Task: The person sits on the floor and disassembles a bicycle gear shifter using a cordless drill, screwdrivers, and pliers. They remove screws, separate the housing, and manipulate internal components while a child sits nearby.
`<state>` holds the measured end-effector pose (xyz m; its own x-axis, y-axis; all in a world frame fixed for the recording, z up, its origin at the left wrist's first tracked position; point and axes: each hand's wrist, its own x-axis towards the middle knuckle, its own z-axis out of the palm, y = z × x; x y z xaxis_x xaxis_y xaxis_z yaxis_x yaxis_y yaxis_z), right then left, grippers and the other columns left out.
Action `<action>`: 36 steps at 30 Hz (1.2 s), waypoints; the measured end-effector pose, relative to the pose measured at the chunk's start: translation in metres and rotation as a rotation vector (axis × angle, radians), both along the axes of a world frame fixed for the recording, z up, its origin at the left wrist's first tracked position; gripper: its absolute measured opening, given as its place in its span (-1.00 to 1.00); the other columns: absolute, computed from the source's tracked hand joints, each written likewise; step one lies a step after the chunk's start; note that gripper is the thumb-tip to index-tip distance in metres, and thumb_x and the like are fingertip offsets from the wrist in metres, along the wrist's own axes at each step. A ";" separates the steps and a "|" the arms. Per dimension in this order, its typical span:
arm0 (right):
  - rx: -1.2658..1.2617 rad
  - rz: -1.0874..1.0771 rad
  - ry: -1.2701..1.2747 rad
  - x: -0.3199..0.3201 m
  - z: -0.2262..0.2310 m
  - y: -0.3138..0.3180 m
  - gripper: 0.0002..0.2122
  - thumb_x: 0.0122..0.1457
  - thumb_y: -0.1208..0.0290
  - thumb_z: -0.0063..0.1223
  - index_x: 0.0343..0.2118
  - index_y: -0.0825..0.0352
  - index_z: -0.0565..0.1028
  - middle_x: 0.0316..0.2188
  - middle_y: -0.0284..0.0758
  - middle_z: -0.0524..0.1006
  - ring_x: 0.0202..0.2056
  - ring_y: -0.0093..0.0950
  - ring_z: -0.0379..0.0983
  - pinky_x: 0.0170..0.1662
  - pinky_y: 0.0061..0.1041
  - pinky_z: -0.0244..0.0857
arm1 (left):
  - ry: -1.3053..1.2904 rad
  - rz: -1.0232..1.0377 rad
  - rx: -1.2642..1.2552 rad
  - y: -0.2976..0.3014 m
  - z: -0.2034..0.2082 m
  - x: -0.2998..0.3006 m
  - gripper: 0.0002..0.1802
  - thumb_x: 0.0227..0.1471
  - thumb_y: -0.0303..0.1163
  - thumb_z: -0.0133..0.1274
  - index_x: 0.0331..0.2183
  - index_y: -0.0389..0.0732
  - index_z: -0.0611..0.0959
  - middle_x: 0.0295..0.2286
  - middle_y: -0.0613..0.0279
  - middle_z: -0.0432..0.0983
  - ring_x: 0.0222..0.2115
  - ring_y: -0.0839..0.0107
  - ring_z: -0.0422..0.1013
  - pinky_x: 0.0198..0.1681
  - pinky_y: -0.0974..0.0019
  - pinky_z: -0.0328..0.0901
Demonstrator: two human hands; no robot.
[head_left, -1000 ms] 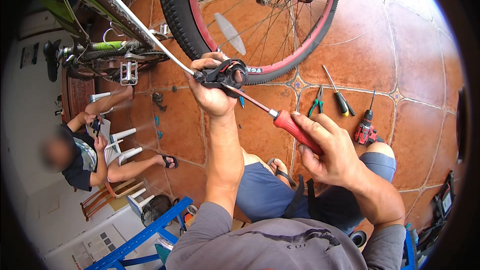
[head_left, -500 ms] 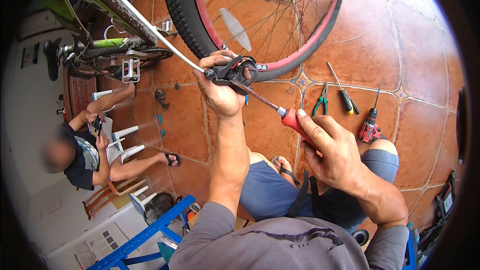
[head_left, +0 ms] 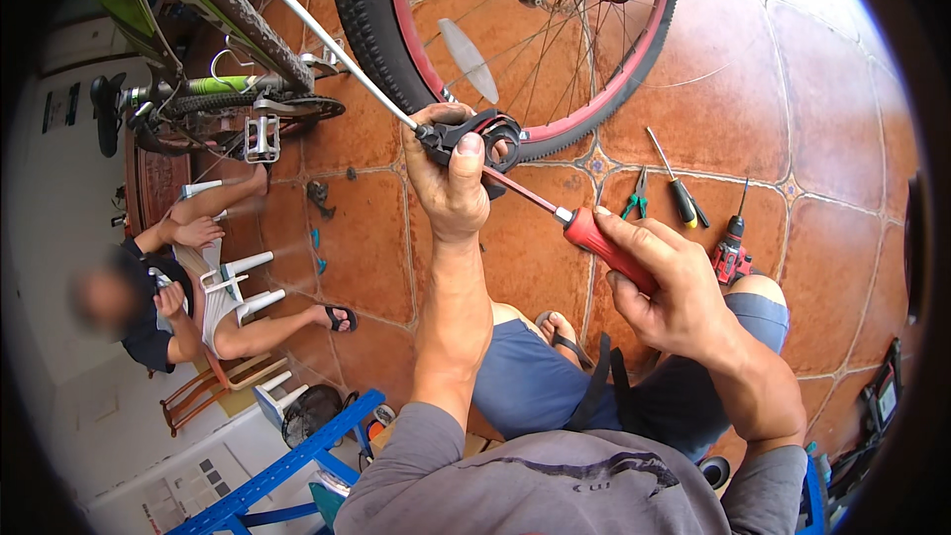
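Observation:
My left hand [head_left: 451, 183] is closed round a black bicycle shifter [head_left: 495, 147] with a round clamp loop, its thumb lying on top. A white cable housing [head_left: 327, 38] runs from the shifter up to the left. In my right hand [head_left: 674, 292] is a screwdriver [head_left: 604, 243] with a red handle, gripped from above with the forefinger along it. Its shaft points up and left, and the tip meets the underside of the shifter; the exact contact point is hidden.
A bicycle wheel [head_left: 396, 59] stands just beyond my hands, the green and black frame [head_left: 228, 15] to its left. Pliers [head_left: 639, 196], another screwdriver [head_left: 682, 196] and a red drill [head_left: 731, 248] lie on the tiles at right. Another person [head_left: 149, 307] sits at left; a blue metal frame [head_left: 287, 466] stands lower left.
My left hand has shifted slightly right, and its thumb now lies over the shifter. The red screwdriver has moved a little down and right. The seated person's hands have moved apart.

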<state>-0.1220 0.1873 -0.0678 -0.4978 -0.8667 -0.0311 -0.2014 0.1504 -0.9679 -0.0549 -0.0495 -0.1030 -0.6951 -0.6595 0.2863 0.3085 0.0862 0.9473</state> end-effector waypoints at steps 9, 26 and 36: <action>-0.191 -0.122 -0.013 -0.013 0.003 0.015 -0.52 -0.06 0.64 0.01 0.03 0.50 0.38 -0.31 -0.06 0.51 -0.31 -0.25 0.51 -0.23 -0.42 0.36 | 0.033 0.062 0.034 -0.022 -0.002 0.002 -0.74 0.08 -0.43 0.05 -0.18 -0.27 0.41 -0.41 0.18 0.48 -0.47 0.50 0.44 -0.43 0.47 0.41; -0.161 -0.036 -0.124 -0.005 0.008 0.002 -0.55 0.05 0.56 0.01 0.06 0.50 0.35 -0.32 -0.14 0.53 -0.35 -0.34 0.50 -0.24 -0.42 0.36 | 0.035 0.022 -0.134 0.001 -0.001 -0.003 -0.75 0.02 -0.61 0.05 -0.21 -0.29 0.41 -0.31 0.23 0.37 -0.46 0.58 0.40 -0.39 0.53 0.37; -0.058 0.068 -1.026 -0.010 0.020 0.001 -0.52 0.23 0.35 -0.02 0.18 0.43 0.25 -0.45 -0.47 0.41 -0.61 -0.78 0.23 -0.56 -0.73 0.13 | 0.001 -0.018 -0.125 -0.001 -0.002 0.005 -0.69 0.05 -0.51 0.09 -0.15 -0.32 0.40 -0.33 0.24 0.40 -0.41 0.57 0.41 -0.33 0.51 0.36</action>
<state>-0.1317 0.1883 -0.0478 -0.2050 -0.9059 -0.3706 0.7197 0.1171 -0.6844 -0.0504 -0.0504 -0.1053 -0.7059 -0.6061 0.3666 0.3121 0.1985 0.9291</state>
